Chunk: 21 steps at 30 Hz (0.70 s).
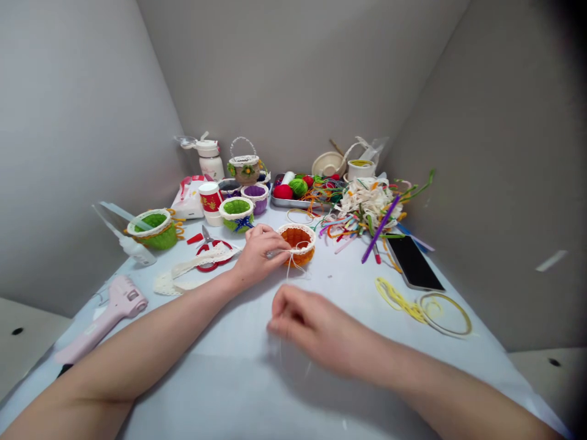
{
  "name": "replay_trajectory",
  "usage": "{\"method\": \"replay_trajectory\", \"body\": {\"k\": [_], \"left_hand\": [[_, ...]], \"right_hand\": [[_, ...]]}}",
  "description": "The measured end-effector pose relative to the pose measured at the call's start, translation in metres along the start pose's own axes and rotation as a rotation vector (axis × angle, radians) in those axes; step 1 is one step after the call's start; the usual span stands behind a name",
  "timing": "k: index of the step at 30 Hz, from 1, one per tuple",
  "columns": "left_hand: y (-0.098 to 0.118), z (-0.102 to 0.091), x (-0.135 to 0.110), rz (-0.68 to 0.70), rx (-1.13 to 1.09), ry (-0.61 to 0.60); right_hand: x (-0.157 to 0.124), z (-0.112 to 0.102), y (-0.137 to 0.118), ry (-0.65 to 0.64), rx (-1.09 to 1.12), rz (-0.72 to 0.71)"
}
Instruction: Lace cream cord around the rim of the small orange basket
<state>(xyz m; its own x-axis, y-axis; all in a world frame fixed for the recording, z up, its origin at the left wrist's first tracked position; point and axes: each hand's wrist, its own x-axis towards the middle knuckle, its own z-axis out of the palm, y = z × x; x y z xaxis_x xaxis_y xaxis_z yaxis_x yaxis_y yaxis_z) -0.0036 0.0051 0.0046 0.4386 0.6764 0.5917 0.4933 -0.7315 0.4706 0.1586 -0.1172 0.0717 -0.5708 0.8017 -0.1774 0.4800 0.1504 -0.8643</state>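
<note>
A small orange woven basket point(305, 254) with a white lace rim stands on the table in front of me. My left hand point(265, 252) is closed at the near left side of its rim, thumb and fingers pinched there. Thin white thread point(299, 267) loops from the rim and hangs over the basket's front. Nearer to me, my right hand point(305, 324) is closed in a pinch, apart from the basket. The thread runs down toward it, and a faint strand shows below its fingers. Whether a needle is between those fingertips is hidden.
Red-handled scissors point(214, 254), lace trim point(186, 267) and a pink glue gun point(107, 315) lie left. Behind stand a green basket point(237, 214) and a tray point(293, 202) of yarn. A phone point(415, 263), yellow cord point(398, 298) and a ribbon pile point(369, 205) are right.
</note>
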Motion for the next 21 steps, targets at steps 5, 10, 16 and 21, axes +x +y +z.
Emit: {"method": "replay_trajectory", "body": {"k": [5,10,16,21], "left_hand": [[0.000,0.000,-0.001,0.004,-0.004,0.005],[0.002,-0.001,0.000,-0.003,-0.002,-0.002],[0.004,-0.002,0.000,-0.008,0.010,-0.023],[0.003,-0.001,0.000,0.002,0.016,-0.016]], "right_hand": [[0.031,-0.025,0.040,0.330,-0.301,0.146],[0.045,-0.021,0.058,0.272,0.128,0.151],[0.057,0.003,0.061,0.277,0.591,0.272],[0.033,0.021,0.042,0.032,0.423,0.137]]}}
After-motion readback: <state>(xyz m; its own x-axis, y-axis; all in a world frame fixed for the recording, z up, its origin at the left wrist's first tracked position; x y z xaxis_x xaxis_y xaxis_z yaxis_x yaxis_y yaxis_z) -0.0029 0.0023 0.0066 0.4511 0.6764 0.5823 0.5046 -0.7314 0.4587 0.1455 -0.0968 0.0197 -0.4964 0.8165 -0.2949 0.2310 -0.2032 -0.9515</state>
